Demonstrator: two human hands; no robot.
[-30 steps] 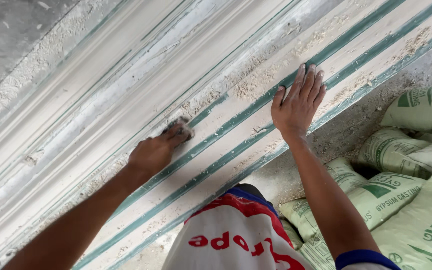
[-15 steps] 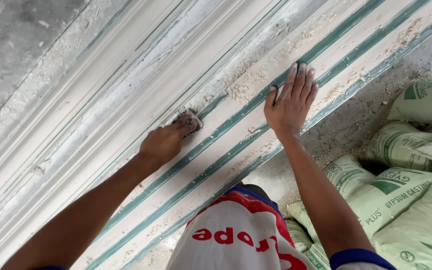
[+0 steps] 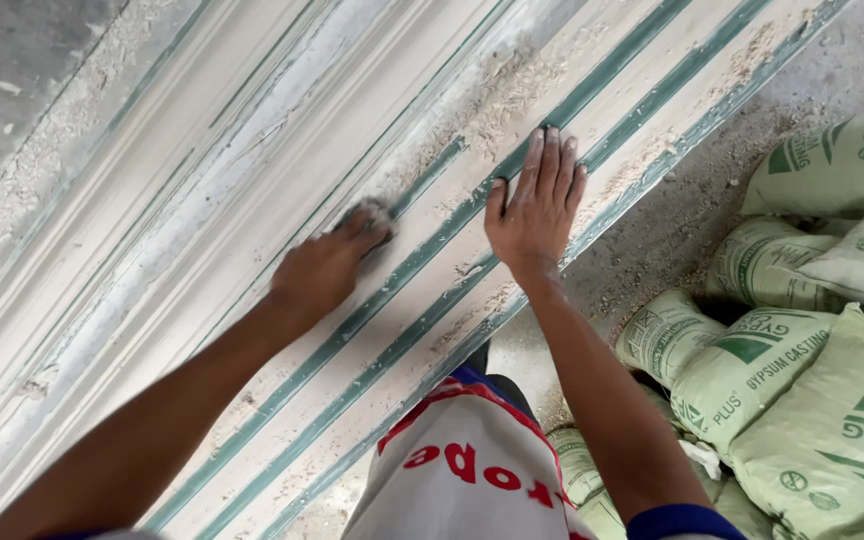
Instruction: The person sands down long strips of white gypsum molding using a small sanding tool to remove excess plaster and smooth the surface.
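Note:
A long white plaster moulding [image 3: 252, 150] with green stripes runs diagonally from lower left to upper right. My left hand [image 3: 327, 265] is closed around a small dark grey pad [image 3: 370, 212] and presses it against a groove of the moulding. My right hand [image 3: 535, 208] lies flat, fingers together, on the green-striped band a little to the right of the pad. Pale crumbs and dust [image 3: 517, 90] lie along the moulding above both hands.
Several pale green sacks [image 3: 802, 370] are piled on the floor at the right. Grey concrete floor [image 3: 682, 250] shows between the moulding's edge and the sacks. My white shirt with red print [image 3: 462, 470] fills the bottom centre.
The view has shifted, so both hands sit further left in frame. My left hand has slid the pad up along the groove toward the right hand, which stays flat on the stripe.

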